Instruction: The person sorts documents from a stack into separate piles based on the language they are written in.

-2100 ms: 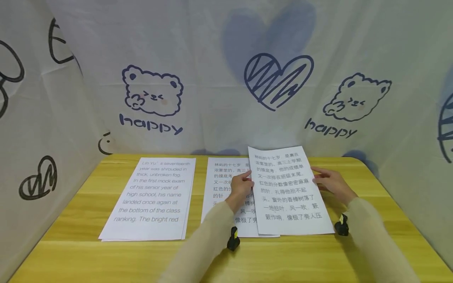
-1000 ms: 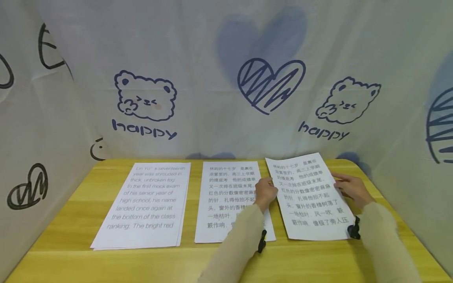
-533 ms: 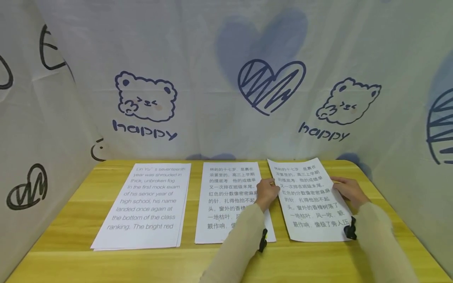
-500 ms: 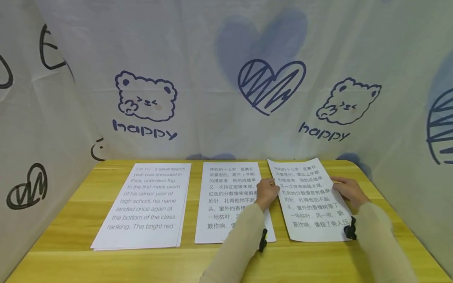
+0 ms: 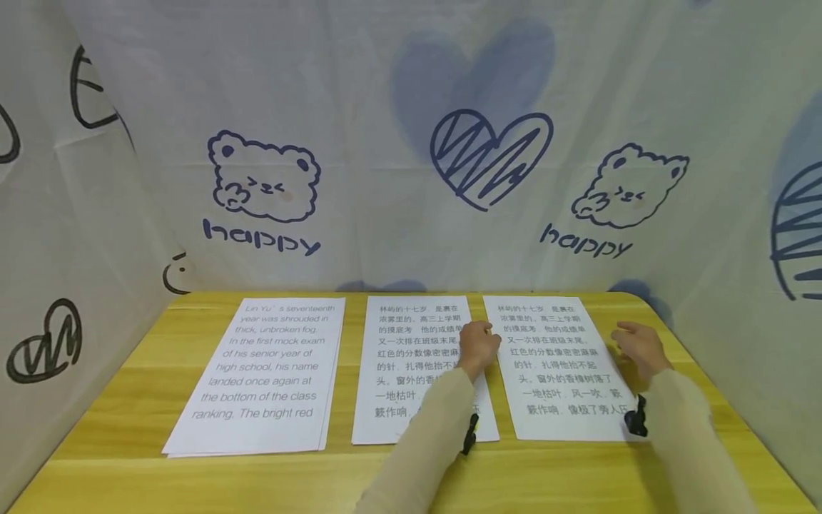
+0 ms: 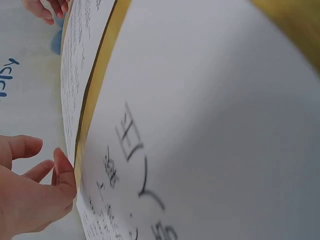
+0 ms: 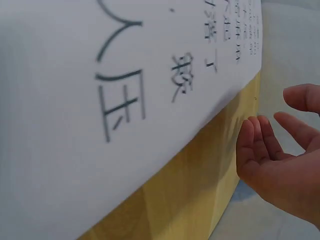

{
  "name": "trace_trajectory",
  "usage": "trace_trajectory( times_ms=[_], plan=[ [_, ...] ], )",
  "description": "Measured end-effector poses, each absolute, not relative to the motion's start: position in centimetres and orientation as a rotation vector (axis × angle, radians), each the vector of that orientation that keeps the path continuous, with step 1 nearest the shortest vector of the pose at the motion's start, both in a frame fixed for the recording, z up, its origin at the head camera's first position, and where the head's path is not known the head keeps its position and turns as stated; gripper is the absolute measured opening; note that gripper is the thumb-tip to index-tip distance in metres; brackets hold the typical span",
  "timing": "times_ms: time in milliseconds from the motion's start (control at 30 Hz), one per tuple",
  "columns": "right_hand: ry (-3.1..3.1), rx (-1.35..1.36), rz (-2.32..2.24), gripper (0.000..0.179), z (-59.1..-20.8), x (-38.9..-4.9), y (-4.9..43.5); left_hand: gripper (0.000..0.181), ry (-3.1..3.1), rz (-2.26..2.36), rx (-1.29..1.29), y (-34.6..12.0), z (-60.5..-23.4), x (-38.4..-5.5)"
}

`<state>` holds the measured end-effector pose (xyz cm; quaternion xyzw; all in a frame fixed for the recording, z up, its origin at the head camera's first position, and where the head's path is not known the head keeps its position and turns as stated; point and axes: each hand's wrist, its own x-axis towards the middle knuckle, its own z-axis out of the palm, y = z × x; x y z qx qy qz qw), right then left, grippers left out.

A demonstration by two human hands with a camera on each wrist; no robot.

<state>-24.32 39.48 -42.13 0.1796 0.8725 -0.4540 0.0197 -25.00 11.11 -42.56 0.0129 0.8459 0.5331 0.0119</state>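
The right-hand sheet of paper (image 5: 555, 343), printed with Chinese characters, lies flat on the table. At its left edge hovers my left hand (image 5: 478, 346), thumb and fingers apart and loosely bent; the left wrist view shows nothing between the fingers (image 6: 62, 170). My right hand (image 5: 642, 348) is just off the sheet's right edge, its fingers (image 7: 245, 145) relaxed and holding nothing. Beside that sheet, a middle paper sheet (image 5: 411, 343) with the same Chinese text lies partly under my left hand and sleeve.
On the left of the wooden table (image 5: 257, 485) lies a slightly uneven stack of English-text sheets (image 5: 263, 371). A white cloth (image 5: 379, 235) with bear and heart drawings hangs behind the table and along both sides.
Both hands carried the right-hand sheet rightward off the middle one and lowered it. Its curled top edge is now flat, and both hands have let go of it.
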Motion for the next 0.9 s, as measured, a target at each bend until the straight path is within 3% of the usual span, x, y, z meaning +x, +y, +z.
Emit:
trace_trajectory(
  times_ms=[400, 700, 900],
  plan=[
    [2.732, 0.377, -1.370, 0.060, -41.1, -25.7, 37.4, 0.033, 2.579, 1.665, 0.024, 8.8, -42.7, -26.7],
    [2.792, 0.282, -1.296, 0.061, -47.0, -30.5, 38.7, 0.036, 2.589, 1.659, 0.089, 4.3, -41.2, -27.0],
    [2.774, 0.225, -1.340, 0.059, -48.0, -31.3, 36.6, 0.037, 2.493, 1.735, 0.026, 0.2, -40.9, -26.9]
  ],
)
